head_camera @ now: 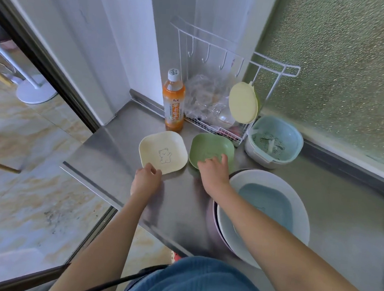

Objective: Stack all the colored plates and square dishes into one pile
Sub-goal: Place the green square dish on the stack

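left hand sits at the near edge of the cream square dish w/ the bear drawing; its grip looks curled onto the rim, thumb on top, fingers prob. tucked under, though whether the dish is pinched or only touched i can't tell; right hand lies over the near rim of the green square dish, fingers spread into the hollow, thumb side on the edge; that grip is half open, resting on the dish, no sign it's lifted off the tabletop; both dishes lie flat just ahead of each grip, side by side, near but not touching.

behind the right wrist sits the pile so far: a blue square dish inside a white round plate, w/ a purple plate edge showing under it; that's prob. where both singles should end up.

to do this step well, imo: slide fingertips under each rim before lifting, since the dishes look shallow and slick; close thumb over rim firmly; take one at a time, green first as it's nearer the pile; lift clear, bring back toward the body, set it square into the blue one so corners line up; then cream on top; watch the forearm, it hangs right over the pile and could knock it; orange bottle stands just beyond the cream dish, so don't push forward.
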### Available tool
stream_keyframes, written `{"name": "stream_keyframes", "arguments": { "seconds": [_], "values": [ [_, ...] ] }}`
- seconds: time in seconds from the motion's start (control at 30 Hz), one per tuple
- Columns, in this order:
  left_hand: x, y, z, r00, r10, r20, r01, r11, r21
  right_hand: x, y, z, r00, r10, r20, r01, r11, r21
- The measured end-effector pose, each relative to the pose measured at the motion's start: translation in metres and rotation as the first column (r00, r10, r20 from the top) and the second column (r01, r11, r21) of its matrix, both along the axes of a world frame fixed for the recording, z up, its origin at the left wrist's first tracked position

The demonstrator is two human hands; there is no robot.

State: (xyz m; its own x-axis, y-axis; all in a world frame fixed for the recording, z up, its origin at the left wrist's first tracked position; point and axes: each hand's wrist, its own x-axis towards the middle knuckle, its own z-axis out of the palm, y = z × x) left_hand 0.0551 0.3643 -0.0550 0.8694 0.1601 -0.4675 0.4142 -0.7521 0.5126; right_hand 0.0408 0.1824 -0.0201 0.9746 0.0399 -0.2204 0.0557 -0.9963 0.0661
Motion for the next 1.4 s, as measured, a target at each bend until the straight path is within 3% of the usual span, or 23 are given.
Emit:
{"name": "stream_keyframes", "arguments": {
  "seconds": [0.17,0.3,0.43,0.6,0.73,1.0,1.13,1.2,1.3,1.4],
  "values": [
    [0.003,0.007,-0.005,0.992,0.128,0.020,-0.127,0.990,-0.058,0.005,-0.006,0.008,0.956,-0.144,0.256,0.071,0.959,0.275],
    [0.003,0.005,0.000,0.976,0.218,-0.010,-0.217,0.965,-0.145,-0.006,-0.022,0.023,0.884,-0.183,0.430,-0.052,0.876,0.480],
    [-0.004,-0.004,0.007,0.958,0.284,0.029,-0.272,0.938,-0.216,-0.052,-0.043,0.034,0.779,-0.229,0.584,-0.107,0.869,0.484],
    [-0.022,-0.036,0.021,0.939,0.318,0.133,-0.260,0.907,-0.330,-0.131,-0.073,0.023,0.722,-0.267,0.638,-0.043,0.903,0.427],
    [-0.033,-0.061,0.028,0.928,0.337,0.157,-0.245,0.871,-0.426,-0.187,-0.088,0.012,0.726,-0.286,0.626,-0.019,0.901,0.433],
    [-0.051,-0.099,0.045,0.907,0.369,0.202,-0.230,0.838,-0.495,-0.220,-0.091,-0.004,0.912,-0.171,0.374,-0.020,0.889,0.457],
    [-0.062,-0.107,0.050,0.902,0.372,0.220,-0.222,0.836,-0.503,-0.217,-0.099,0.007,0.972,-0.190,0.136,0.076,0.808,0.585],
    [-0.068,-0.111,0.055,0.896,0.374,0.238,-0.215,0.835,-0.506,-0.214,-0.102,0.019,0.969,-0.236,0.067,0.129,0.722,0.679],
    [-0.075,-0.116,0.061,0.886,0.367,0.284,-0.188,0.843,-0.504,-0.197,-0.107,0.039,0.902,-0.390,0.185,0.103,0.610,0.786],
    [-0.082,-0.124,0.068,0.879,0.327,0.347,-0.101,0.839,-0.534,-0.168,-0.111,0.056,0.844,-0.388,0.369,-0.011,0.677,0.736]
  ]
}}
